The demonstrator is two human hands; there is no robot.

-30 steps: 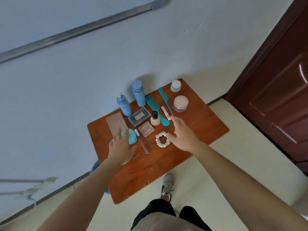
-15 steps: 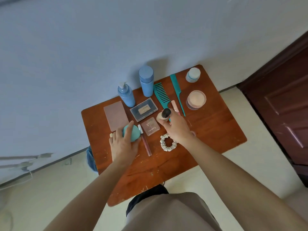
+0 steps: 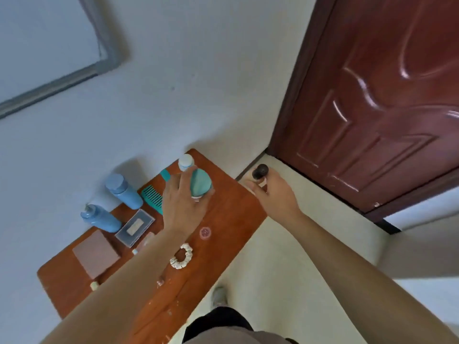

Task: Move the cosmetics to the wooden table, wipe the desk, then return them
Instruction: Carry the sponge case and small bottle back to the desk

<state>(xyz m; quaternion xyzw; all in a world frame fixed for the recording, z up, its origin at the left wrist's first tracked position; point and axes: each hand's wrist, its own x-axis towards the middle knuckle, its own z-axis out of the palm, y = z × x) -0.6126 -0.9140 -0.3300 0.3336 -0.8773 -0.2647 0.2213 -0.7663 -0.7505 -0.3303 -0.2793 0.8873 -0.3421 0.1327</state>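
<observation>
The left hand (image 3: 183, 207) hangs over the far right corner of the wooden table (image 3: 223, 219), fingers curled round a teal round case (image 3: 200, 183). The right hand (image 3: 275, 194) is past the table's right edge, above the floor, pinching a small black-capped bottle (image 3: 259, 172). Along the far edge stand a tall blue bottle (image 3: 123, 191) and a blue pump bottle (image 3: 100, 218). A white scrunchie (image 3: 182, 256) lies near the right edge.
</observation>
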